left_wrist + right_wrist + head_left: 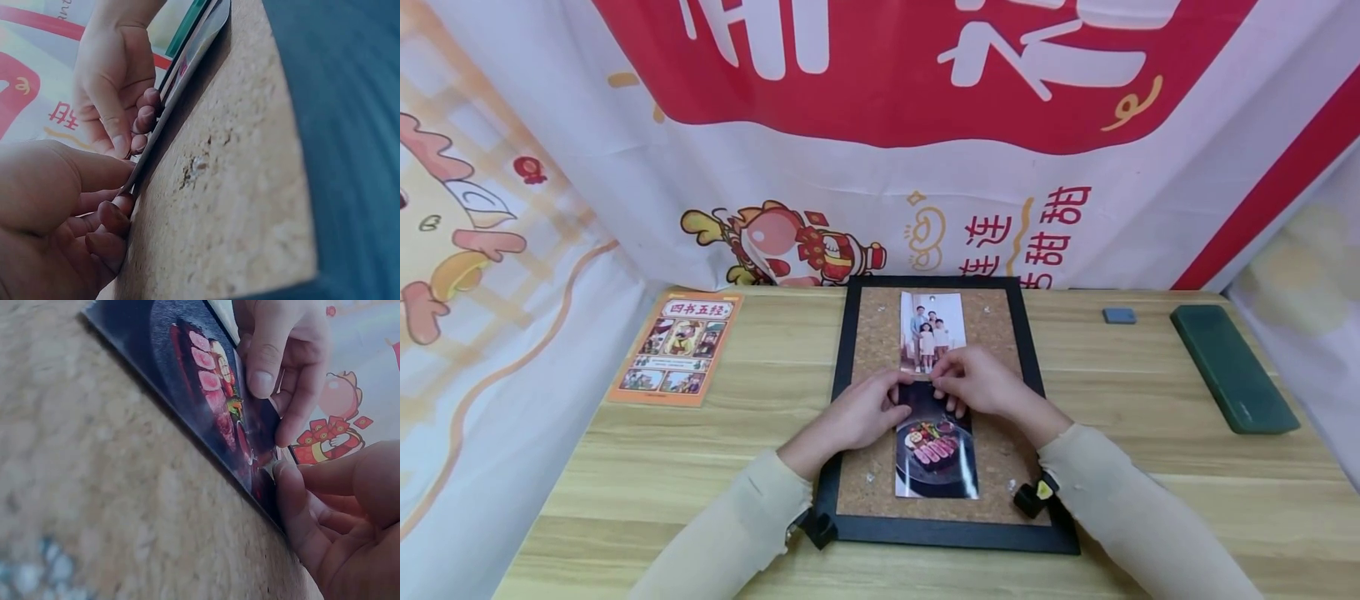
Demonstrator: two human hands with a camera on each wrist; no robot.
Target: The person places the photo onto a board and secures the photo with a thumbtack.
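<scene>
A photo of sliced steak on a dark plate (934,450) lies on the cork board (868,433), just below a family photo (931,329). My left hand (868,408) pinches the steak photo near its upper left corner. In the left wrist view, the left hand's thumb and fingers (106,219) meet at the photo's edge. With thumb and index finger, my right hand (981,383) pinches a small clear push pin (275,465) at the photo's top edge. The pin is mostly hidden by fingertips.
Clear push pins sit near the board's corners, one at the lower left (870,477). A black frame (951,533) borders the cork. An orange booklet (677,348) lies left; a small blue block (1119,316) and a green case (1234,369) lie right. A printed cloth (865,175) hangs behind.
</scene>
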